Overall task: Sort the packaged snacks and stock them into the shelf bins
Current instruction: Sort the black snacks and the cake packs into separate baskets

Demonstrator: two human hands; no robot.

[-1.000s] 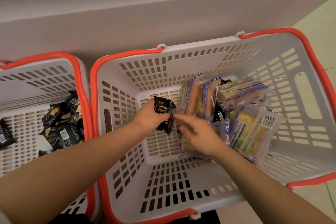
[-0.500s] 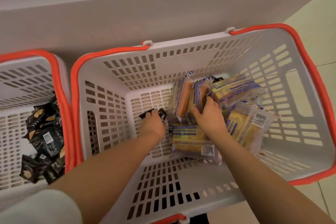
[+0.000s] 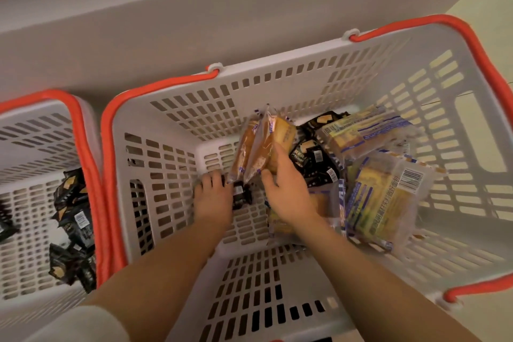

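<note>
At nine o'clock, a white slotted basket (image 3: 33, 147) with an orange handle (image 3: 83, 147) holds a heap of small black snack packets (image 3: 72, 219) against its right wall. Touching it on the right, a larger white basket (image 3: 172, 175) of the same kind fills the centre and three o'clock side of the view; its orange handles (image 3: 477, 44) lie along the rim. Both forearms reach down into this larger basket from six o'clock. The left hand (image 3: 212, 197) sits on the basket floor, fingers curled; its grip appears clamped on a black packet (image 3: 240, 194) just to its right, though part of the packet is hidden. The right hand (image 3: 286, 189), just beside it, pinches two clear-wrapped sponge cakes (image 3: 263, 147) and tilts them up toward twelve o'clock. Behind these, toward one o'clock, loose black packets (image 3: 313, 158) lie on the floor of the basket. Farther toward three o'clock, more clear-wrapped yellow cakes (image 3: 380, 197) with blue printing and barcodes are stacked against the right wall, somewhat blurred. A pale sleeve (image 3: 83, 325) shows at seven o'clock. A grey ledge (image 3: 194, 8) runs across twelve o'clock.
</note>
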